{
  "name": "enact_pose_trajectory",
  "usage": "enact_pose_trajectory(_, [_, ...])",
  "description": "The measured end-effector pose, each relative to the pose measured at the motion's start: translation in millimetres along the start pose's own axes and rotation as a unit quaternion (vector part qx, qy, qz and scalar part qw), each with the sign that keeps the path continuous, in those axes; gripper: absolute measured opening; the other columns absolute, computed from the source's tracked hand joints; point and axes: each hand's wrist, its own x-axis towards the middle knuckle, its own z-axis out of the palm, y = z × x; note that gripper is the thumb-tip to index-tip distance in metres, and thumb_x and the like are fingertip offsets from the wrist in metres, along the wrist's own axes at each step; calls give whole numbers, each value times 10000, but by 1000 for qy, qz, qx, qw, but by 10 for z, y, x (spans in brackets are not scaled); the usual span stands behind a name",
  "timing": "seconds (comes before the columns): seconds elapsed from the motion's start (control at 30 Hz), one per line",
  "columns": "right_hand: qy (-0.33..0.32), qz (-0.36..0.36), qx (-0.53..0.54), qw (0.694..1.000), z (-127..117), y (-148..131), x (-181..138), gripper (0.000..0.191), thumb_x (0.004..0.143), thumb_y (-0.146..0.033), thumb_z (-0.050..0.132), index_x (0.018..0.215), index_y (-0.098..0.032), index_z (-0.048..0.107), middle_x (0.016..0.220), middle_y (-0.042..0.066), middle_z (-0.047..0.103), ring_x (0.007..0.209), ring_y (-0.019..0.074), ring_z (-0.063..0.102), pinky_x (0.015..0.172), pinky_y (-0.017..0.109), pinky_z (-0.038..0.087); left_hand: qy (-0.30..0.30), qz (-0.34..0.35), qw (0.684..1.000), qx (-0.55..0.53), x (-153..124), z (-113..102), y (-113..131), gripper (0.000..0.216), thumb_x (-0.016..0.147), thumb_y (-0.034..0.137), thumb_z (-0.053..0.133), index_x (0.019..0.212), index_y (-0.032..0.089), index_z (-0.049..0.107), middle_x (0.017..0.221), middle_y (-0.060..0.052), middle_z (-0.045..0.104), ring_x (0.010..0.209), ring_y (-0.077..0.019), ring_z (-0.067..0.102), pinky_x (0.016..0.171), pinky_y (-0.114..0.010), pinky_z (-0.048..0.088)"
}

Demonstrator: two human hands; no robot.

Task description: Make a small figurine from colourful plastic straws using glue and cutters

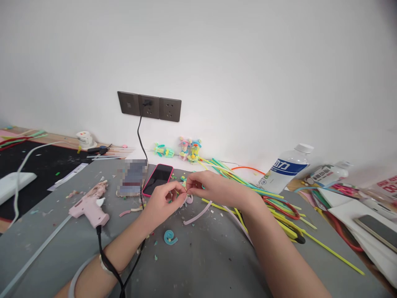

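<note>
Both my hands meet over the middle of the grey mat [201,256]. My left hand [161,203] and my right hand [211,188] are closed in pinches on a thin pale pink strip [198,214], whose free end trails down onto the mat. A small blue and yellow coil [170,237] lies just below my left hand. Behind my hands lies a phone with a pink case [157,179], screen dark. A pink glue gun [90,205] rests to the left, its black cord crossing my left wrist.
A heap of coloured strips [266,198] spreads right of my right arm. A water bottle [285,169] lies on its side behind it. Small finished figures [190,150] stand by the wall under a dark socket strip [149,106]. Another phone [376,231] lies on white sheets at the right.
</note>
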Motion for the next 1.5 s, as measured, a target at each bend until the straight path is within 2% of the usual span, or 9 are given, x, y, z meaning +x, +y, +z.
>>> enact_pose_trajectory(0.17, [-2,-2,-25,1000,-10,-7,-21,185,944,-249,476,835,-185,610,781,11,641,674,133,527,600,252,363,5,7,1000,20,10,-11,-1,152,901,318,543,837,196,608,736,4,609,643,-135,526,578,-254,376])
enact_pose_trajectory(0.27, [6,9,-22,1000,-58,48,-38,153,921,-245,502,808,-192,591,727,-11,601,630,122,484,569,245,341,40,29,994,95,12,-35,-13,190,889,344,573,1018,210,614,988,-45,655,870,-194,598,728,-301,452])
enact_pose_trajectory(0.33, [8,15,-14,1000,-98,110,-45,150,911,-255,510,801,-193,590,709,-16,579,615,120,462,560,244,336,54,25,985,162,9,-44,-37,369,825,398,665,1130,207,579,1135,-88,622,1054,-259,577,850,-364,469])
enact_pose_trajectory(0.53, [-6,27,10,1000,-156,264,-26,161,887,-272,523,766,-187,587,696,-17,545,625,125,440,573,251,340,-12,-8,955,296,-9,2,-134,572,718,373,769,1210,189,543,1099,-114,645,1057,-345,567,860,-460,476])
enact_pose_trajectory(0.7, [-12,48,8,999,-141,322,5,132,858,-269,540,768,-185,588,673,-26,517,602,118,412,550,251,305,-19,0,979,202,38,-78,-169,330,803,246,608,1131,220,576,1142,-86,645,1012,-264,633,841,-367,500])
enact_pose_trajectory(0.8, [-7,45,1,999,-136,337,14,139,858,-267,539,752,-185,576,645,-36,482,583,112,388,538,252,279,-43,-17,991,123,92,-237,-172,379,795,301,638,1160,211,584,1143,-74,661,998,-245,644,833,-330,510])
enact_pose_trajectory(1.03, [51,-7,34,998,-232,224,-89,142,889,-280,522,813,-187,597,618,-51,431,572,111,374,543,244,303,-55,-63,995,-56,142,-453,-103,473,791,362,692,1213,182,578,1107,-102,666,758,-168,625,597,-243,499])
enact_pose_trajectory(1.17, [58,-14,39,997,-281,146,-177,178,902,-318,525,813,-185,603,620,-43,439,565,112,371,528,243,294,-85,-17,994,-73,115,-419,-59,428,784,281,710,1190,197,606,1121,-96,648,905,-187,632,685,-231,519])
enact_pose_trajectory(1.5, [-50,4,12,999,-116,2,-129,145,828,-175,520,774,-193,654,652,-31,557,563,102,410,518,236,303,-202,-29,973,-107,73,-404,-44,450,780,220,722,1221,223,636,1224,-105,660,1065,-237,659,858,-304,547])
